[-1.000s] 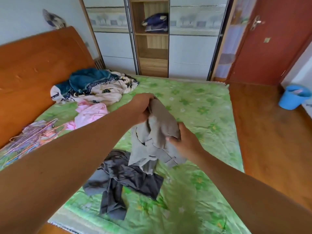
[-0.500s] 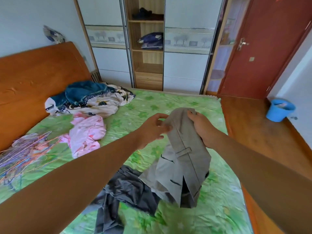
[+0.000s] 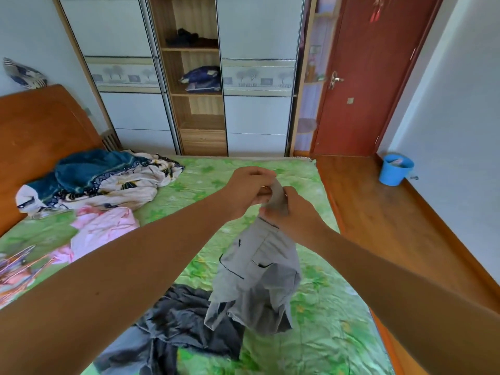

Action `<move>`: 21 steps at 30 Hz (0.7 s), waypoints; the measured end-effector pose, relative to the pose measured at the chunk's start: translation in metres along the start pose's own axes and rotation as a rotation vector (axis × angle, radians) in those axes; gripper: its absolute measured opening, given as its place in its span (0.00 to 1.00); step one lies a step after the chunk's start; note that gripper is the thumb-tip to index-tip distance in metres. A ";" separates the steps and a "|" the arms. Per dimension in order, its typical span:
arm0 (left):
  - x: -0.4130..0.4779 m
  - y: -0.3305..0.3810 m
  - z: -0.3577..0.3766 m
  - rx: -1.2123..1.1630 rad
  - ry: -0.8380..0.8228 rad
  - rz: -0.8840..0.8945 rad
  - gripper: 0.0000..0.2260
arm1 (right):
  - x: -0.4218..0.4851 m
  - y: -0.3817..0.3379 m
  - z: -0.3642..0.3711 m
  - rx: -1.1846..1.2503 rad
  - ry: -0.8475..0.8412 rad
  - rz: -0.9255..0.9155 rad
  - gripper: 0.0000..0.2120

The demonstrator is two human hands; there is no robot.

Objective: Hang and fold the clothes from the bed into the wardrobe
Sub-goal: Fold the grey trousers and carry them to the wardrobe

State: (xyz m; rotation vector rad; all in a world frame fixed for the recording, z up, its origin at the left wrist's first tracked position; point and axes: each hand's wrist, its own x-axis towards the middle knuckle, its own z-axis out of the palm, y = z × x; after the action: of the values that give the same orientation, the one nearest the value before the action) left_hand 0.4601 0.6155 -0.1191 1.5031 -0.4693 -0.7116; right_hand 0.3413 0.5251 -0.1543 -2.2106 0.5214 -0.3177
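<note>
Nearest us, a dark garment [image 3: 173, 328] lies crumpled by the bed's [image 3: 327, 320] near edge. Over it hang the grey shorts [image 3: 257, 280], our left grip [image 3: 249, 190] and right grip [image 3: 295, 215] both pinching the top edge close together, likely hunting its corners for folding. Beyond the far edge waits the wardrobe [image 3: 197, 123].

the bed [image 3: 324, 307] is covered by a green flowered sheet; a dark grey garment [image 3: 184, 320] lies crumpled near its close edge; a pink garment [image 3: 105, 228] lies toward the left, just below a heap of teal and cream bedding [image 3: 108, 180] by the headboard [image 3: 40, 125]; a bundle of wire hangers [image 3: 16, 269] sits at the far left; the wooden floor [image 3: 378, 226] carries a blue bucket [image 3: 395, 169] by the wall.
</note>
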 end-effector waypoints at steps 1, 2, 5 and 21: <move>-0.002 0.004 0.004 0.038 -0.003 0.006 0.06 | 0.002 -0.003 0.000 -0.059 0.043 -0.002 0.11; -0.002 0.007 0.006 0.083 -0.008 0.024 0.08 | 0.004 -0.004 -0.001 -0.114 0.084 0.001 0.08; -0.001 0.008 0.001 0.364 -0.033 0.229 0.10 | 0.012 -0.009 -0.008 -0.148 0.149 0.017 0.13; 0.022 -0.063 -0.065 1.367 0.025 0.311 0.10 | 0.010 0.002 -0.078 -0.629 -0.067 -0.231 0.19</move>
State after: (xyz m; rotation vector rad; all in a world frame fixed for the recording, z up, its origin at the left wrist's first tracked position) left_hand 0.5112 0.6524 -0.1872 2.5833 -1.2859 -0.0264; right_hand 0.3191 0.4667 -0.1064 -2.8916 0.3572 -0.2147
